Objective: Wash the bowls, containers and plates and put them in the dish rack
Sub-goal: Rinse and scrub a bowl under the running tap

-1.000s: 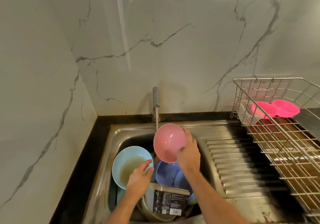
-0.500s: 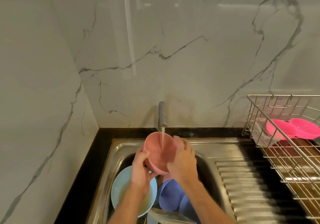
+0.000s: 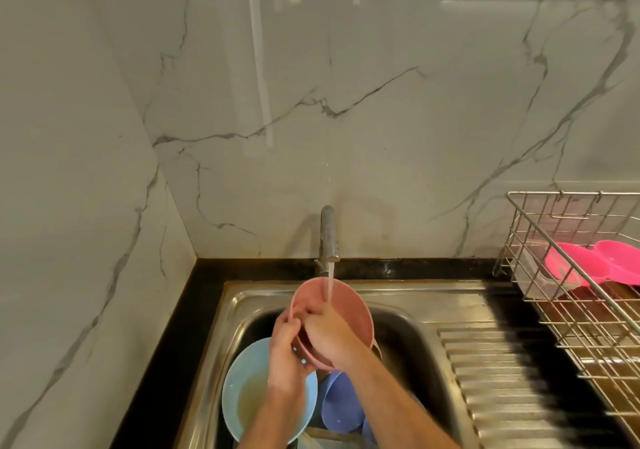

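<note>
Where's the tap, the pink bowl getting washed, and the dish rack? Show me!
tap (image 3: 327,233): head view, on its upright grey spout.
pink bowl (image 3: 349,304): head view, on the inside wall, right of the water stream.
dish rack (image 3: 554,195): head view, on its top back wire rim.

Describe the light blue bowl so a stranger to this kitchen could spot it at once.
Start at the steel sink under the running tap. In the basin's near left part, below the left hand, sits the light blue bowl. Unlike the darker blue dishes to its right and the pink bowl held in the hands, it is pale and holds murky yellowish water.
</note>
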